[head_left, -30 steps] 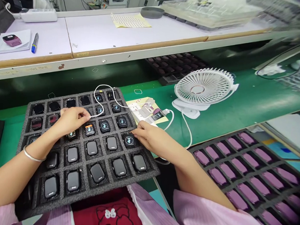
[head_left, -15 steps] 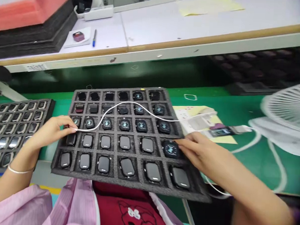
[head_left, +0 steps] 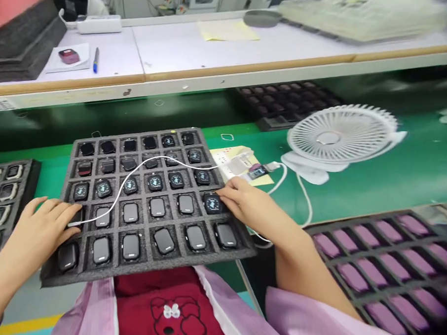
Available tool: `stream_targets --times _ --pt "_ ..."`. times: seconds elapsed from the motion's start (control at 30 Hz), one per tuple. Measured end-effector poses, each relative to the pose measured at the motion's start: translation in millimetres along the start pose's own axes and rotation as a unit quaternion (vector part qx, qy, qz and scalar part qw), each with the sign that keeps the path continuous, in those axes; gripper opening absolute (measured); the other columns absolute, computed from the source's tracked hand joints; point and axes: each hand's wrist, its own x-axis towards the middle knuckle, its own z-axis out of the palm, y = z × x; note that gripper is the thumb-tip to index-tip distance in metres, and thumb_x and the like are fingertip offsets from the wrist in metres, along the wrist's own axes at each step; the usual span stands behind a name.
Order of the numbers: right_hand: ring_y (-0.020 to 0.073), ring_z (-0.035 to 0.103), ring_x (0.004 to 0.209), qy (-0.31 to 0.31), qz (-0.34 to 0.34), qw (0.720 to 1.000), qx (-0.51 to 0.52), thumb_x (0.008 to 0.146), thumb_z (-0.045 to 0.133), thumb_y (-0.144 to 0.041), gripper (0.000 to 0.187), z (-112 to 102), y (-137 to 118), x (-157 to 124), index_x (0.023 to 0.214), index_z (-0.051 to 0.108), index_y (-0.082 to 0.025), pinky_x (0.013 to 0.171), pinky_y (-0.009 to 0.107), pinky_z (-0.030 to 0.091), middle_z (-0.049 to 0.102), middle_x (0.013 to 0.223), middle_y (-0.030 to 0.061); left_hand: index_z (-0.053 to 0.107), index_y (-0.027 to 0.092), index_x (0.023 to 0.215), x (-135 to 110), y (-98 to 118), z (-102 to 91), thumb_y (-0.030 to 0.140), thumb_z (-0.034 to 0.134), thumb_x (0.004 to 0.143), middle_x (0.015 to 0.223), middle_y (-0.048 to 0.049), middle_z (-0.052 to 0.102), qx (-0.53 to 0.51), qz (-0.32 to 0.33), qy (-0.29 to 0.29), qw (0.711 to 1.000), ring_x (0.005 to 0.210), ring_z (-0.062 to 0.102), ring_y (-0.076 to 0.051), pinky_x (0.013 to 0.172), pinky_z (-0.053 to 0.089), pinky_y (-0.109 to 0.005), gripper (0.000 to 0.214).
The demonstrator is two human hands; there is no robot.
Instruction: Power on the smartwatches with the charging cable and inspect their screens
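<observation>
A dark foam tray (head_left: 200, 259) with smartwatches in its compartments lies before me. My left hand (head_left: 45, 234) is at the tray's left edge, thumb and fingers closed on the end of a white cable (head_left: 112, 204), at the leftmost compartment of the fourth row. The watch there is mostly hidden by my fingers. From that hand the cable runs across the tray to a white plug (head_left: 240, 163). On the right side, my right hand (head_left: 240, 200) pinches the edge of a smartwatch (head_left: 212, 202) with a lit dial, which sits in its compartment.
A white fan (head_left: 328, 137) stands on the green table at the right. Another tray of watch cases (head_left: 7, 191) is at the left. Purple pieces (head_left: 366, 236) fill a tray at the lower right. Behind is a raised shelf (head_left: 169, 56) with foam stacks (head_left: 25, 40).
My left hand has moved with the cable end from the third row's leftmost watch down to the fourth row. The view has swung right. My right hand stays at the same watch.
</observation>
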Motion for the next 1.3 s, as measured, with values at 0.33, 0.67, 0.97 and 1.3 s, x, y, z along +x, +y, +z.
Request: stream_targets --times 0.33,0.67,0.97,1.3 --pt "0.0171 0.061 0.069 0.05 0.008 0.999 0.004 0.096 0.047 -0.022 0.027 10.5 3.2 -5.8 0.091 0.073 -0.019 0.062 0.028 0.046 0.059 0.086 0.0067 0.073 0.023 0.097 11.4 -34.3 -8.2 0.071 0.049 0.079 0.107 -0.0045 0.076 -0.206 -0.211 -0.106 0.95 0.083 0.07 -0.025 0.066 0.056 -0.03 0.057" --pt "0.0147 0.065 0.069 0.111 0.025 0.993 -0.03 0.096 0.052 -0.022 0.022 13.4 -0.3 -6.4 0.086 0.072 -0.021 0.055 0.025 0.04 0.068 0.086 0.003 0.074 0.034 0.114 3.8 -50.7 11.1 0.066 0.04 0.093 0.118 0.0011 0.074 -0.192 -0.088 -0.112 0.971 0.113 0.062 -0.025 0.107 0.04 -0.039 0.051" --pt "0.0151 0.065 0.075 0.088 -0.048 0.99 0.101 0.097 0.052 -0.019 0.017 4.0 -35.4 -0.4 0.088 0.066 -0.019 0.066 0.024 0.048 0.066 0.082 0.0034 0.076 0.031 0.098 9.4 -18.6 -3.7 0.053 0.034 0.094 0.101 -0.0028 0.079 -0.06 -0.069 -0.068 0.994 0.096 0.07 -0.029 0.092 0.038 -0.049 0.047" --pt "0.0164 0.064 0.072 0.048 -0.106 0.984 0.135 0.1 0.043 -0.022 0.022 -2.8 -37.1 8.7 0.094 0.064 -0.02 0.064 0.027 0.05 0.064 0.083 0.0051 0.072 0.023 0.103 16.0 0.8 -13.0 0.066 0.027 0.095 0.111 -0.0066 0.076 -0.225 -0.134 -0.145 0.954 0.104 0.069 -0.026 0.095 0.051 -0.033 0.063"
